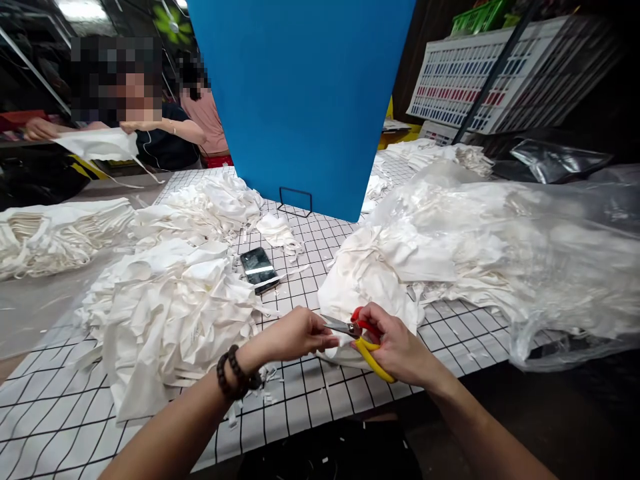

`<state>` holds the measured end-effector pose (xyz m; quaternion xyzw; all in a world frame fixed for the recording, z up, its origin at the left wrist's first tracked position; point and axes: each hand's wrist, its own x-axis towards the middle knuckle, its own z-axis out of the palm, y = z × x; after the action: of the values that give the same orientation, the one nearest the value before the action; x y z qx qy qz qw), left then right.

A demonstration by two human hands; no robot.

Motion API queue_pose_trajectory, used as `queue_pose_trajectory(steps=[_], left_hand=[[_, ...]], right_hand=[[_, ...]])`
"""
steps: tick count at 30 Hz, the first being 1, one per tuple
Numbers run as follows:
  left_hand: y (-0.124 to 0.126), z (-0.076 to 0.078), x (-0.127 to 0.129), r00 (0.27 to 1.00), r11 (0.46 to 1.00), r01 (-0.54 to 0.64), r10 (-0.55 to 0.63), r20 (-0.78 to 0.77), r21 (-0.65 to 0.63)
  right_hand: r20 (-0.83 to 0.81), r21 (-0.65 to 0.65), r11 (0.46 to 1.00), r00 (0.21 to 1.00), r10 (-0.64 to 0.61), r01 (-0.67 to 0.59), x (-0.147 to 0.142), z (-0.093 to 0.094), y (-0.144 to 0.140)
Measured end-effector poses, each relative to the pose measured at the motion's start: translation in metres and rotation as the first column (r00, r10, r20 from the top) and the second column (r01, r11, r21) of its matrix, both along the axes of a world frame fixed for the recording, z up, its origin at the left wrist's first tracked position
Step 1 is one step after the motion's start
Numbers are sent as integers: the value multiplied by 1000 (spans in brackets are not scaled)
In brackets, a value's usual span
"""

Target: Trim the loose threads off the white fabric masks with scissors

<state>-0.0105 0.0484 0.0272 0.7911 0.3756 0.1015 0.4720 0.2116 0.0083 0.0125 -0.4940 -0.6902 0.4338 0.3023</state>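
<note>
My right hand (400, 343) grips small scissors (363, 340) with red and yellow handles, blades pointing left. My left hand (295, 333), a dark bead bracelet on its wrist, pinches the edge of a white fabric piece (345, 352) right at the blade tips. That piece lies at the near end of a white fabric pile (380, 267) spilling from a clear plastic bag (550, 267). Both hands meet above the near edge of the grid-patterned table (310, 393).
A large heap of white fabric pieces (170, 300) lies to the left, a black phone (259, 269) beside it. A blue divider panel (300, 100) stands behind. Stacked white pieces (55, 233) sit far left. Two people work across the table, one holding white cloth (97, 143).
</note>
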Motion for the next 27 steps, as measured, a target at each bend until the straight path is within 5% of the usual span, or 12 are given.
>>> queue_pose_trajectory(steps=[2, 4, 6, 7, 10, 13, 14, 16, 18, 20, 24, 27], left_hand=[[-14, 2, 1, 996, 915, -89, 94, 6, 392], [-30, 7, 3, 987, 719, -151, 143, 69, 678], [-43, 12, 6, 979, 589, -205, 133, 156, 782], [-48, 14, 8, 969, 571, -247, 135, 208, 783], [-58, 13, 21, 896, 700, -438, 294, 331, 564], [-64, 6, 35, 783, 867, -483, 491, 381, -125], [-66, 3, 39, 747, 842, -382, 524, 409, -381], [-69, -2, 45, 651, 694, -125, 597, 469, -709], [-71, -8, 48, 560, 573, 26, 671, 487, -819], [-71, -13, 51, 503, 540, 43, 715, 485, -841], [-68, -20, 53, 484, 576, -20, 721, 496, -817], [-65, -21, 50, 545, 630, -61, 671, 503, -775]], right_hand=[[-13, 68, 990, 993, -122, 122, -4, 0, -3], [-103, 179, 938, 953, -284, 298, -10, 2, -7], [-252, 293, 835, 880, -403, 466, -17, 4, -11], [-325, 335, 783, 844, -426, 524, -20, 5, -13], [-456, 400, 695, 788, -415, 597, -28, 6, -14], [-461, 375, 704, 780, -423, 604, -30, 1, -12], [-450, 355, 710, 777, -440, 608, -29, -1, -11], [-428, 311, 731, 776, -464, 608, -26, -7, -9], [-410, 271, 758, 783, -467, 594, -23, -11, -10], [-389, 225, 797, 802, -454, 560, -21, -13, -10], [-361, 178, 865, 849, -386, 469, -18, -8, -10], [-333, 233, 886, 889, -314, 400, -14, -3, -9]])
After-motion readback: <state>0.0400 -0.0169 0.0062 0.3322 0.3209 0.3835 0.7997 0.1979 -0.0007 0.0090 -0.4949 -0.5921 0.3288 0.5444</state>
